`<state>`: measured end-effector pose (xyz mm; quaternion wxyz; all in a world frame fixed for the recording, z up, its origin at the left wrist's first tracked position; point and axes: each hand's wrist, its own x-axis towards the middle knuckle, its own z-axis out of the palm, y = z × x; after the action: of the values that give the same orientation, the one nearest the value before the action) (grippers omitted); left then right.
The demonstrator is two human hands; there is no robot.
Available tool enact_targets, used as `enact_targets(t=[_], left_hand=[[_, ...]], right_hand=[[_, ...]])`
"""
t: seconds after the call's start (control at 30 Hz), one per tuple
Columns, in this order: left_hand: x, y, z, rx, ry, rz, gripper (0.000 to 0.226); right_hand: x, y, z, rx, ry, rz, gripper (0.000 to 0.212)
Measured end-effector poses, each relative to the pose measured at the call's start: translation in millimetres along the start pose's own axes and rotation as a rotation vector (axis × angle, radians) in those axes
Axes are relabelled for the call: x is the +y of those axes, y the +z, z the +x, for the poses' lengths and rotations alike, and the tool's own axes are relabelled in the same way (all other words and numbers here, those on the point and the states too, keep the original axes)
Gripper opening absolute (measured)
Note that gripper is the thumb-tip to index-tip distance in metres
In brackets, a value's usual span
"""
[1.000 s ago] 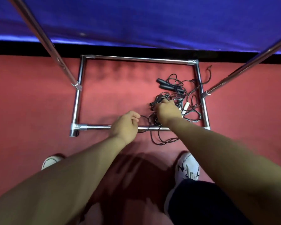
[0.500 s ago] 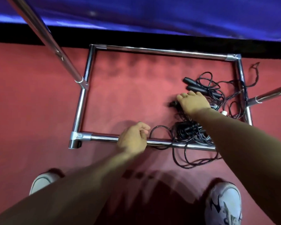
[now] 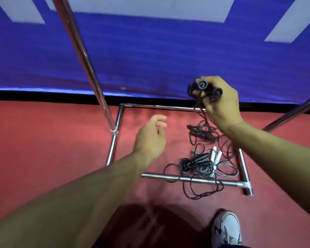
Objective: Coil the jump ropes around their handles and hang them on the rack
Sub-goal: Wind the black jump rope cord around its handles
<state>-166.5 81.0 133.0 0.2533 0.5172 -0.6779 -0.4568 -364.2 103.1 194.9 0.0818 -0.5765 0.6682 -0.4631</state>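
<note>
My right hand (image 3: 220, 104) grips the two black handles (image 3: 209, 87) of a jump rope, raised above the floor; its thin black cord (image 3: 203, 120) trails down into the pile. My left hand (image 3: 151, 138) hovers lower and to the left, fingers loosely curled, holding nothing. On the red floor inside the chrome rack base (image 3: 191, 179) lies a tangle of ropes: one with black handles (image 3: 197, 161), one with white handles (image 3: 215, 155), and another dark bundle (image 3: 202, 134) further back.
The rack's chrome upright (image 3: 82, 56) slants up at the left and a second pole (image 3: 293, 111) rises at the right. A blue and white banner wall (image 3: 150, 51) stands behind. My white shoe (image 3: 225, 228) is at bottom right.
My right hand has lifted a black-handled rope from the pile up toward the banner. My left hand left the front bar and rose, fingers loosening. The view tilted upward.
</note>
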Motion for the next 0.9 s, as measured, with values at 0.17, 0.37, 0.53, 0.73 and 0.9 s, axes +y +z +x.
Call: enact_targets(t=[0.17, 0.37, 0.53, 0.73, 0.9], left_hand=[[111, -60, -34, 0.064, 0.094, -0.156, 0.026], [181, -94, -103, -0.05, 0.055, -0.328, 0.055], [161, -98, -154, -0.129, -0.309, -0.749, 0.047], [123, -101, -177, -0.227, -0.401, -0.73, 0.028], [114, -106, -165, -0.307, -0.425, -0.738, 0.028]], right_hand=[[-116, -61, 9, 0.146, 0.007, 0.211, 0.028], [-200, -86, -41, 0.203, 0.077, 0.375, 0.026], [-208, -71, -106, 0.165, 0.19, 0.477, 0.026], [-201, -40, -156, -0.121, -0.103, 0.101, 0.052], [-199, -36, -150, -0.217, -0.101, -0.048, 0.049]])
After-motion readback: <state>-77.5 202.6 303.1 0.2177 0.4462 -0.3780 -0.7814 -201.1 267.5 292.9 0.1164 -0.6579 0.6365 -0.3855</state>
